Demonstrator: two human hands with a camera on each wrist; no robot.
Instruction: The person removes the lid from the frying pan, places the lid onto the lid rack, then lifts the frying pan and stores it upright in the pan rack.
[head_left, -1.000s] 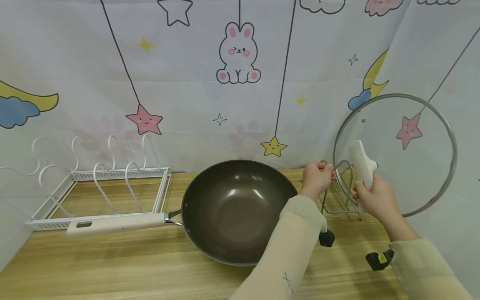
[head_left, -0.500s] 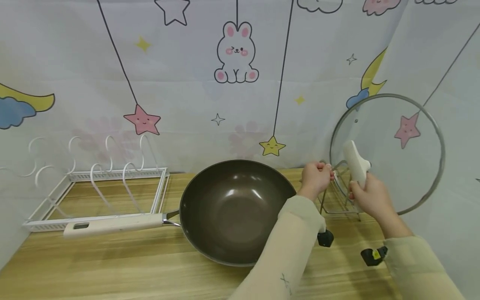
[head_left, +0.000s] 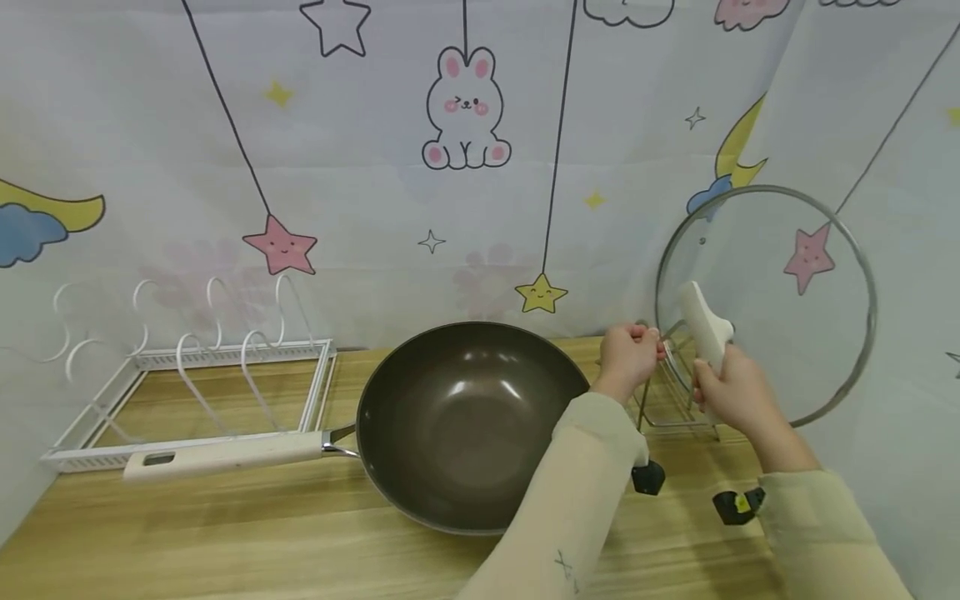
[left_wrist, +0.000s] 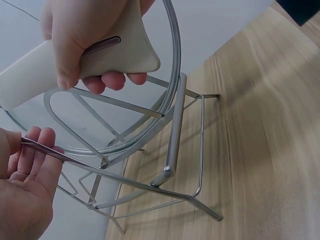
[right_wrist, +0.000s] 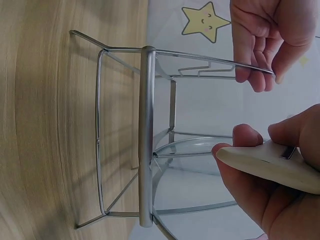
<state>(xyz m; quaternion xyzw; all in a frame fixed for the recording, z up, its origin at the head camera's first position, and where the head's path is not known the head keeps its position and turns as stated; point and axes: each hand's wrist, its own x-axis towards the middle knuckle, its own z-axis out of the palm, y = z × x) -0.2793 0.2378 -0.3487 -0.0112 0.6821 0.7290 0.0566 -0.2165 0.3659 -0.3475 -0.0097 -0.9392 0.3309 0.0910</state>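
Observation:
My left hand [head_left: 630, 358] pinches the top of a wire leg on a small metal lid rack [left_wrist: 175, 130], between thumb and fingers. In my right hand [head_left: 738, 392] is the cream handle [head_left: 707, 325] of a glass pot lid [head_left: 787, 333], its fingers wrapped round it. The lid stands nearly upright, its steel rim [left_wrist: 175, 40] down between the wires of the rack. From the right wrist view, the rack's front bar [right_wrist: 146, 135] and feet show on the wooden surface, and part of the lid is hidden behind the right hand.
A dark wok [head_left: 472, 433] with a long cream handle [head_left: 225, 456] sits left of the hands. Behind that handle stands a white rack [head_left: 322, 367] with curved wire dividers. A printed cloth [head_left: 375, 183] hangs at the back.
The lid and my right hand have shifted slightly left, toward the left hand. The left hand keeps its pinch on the rack. The head view has moved a little.

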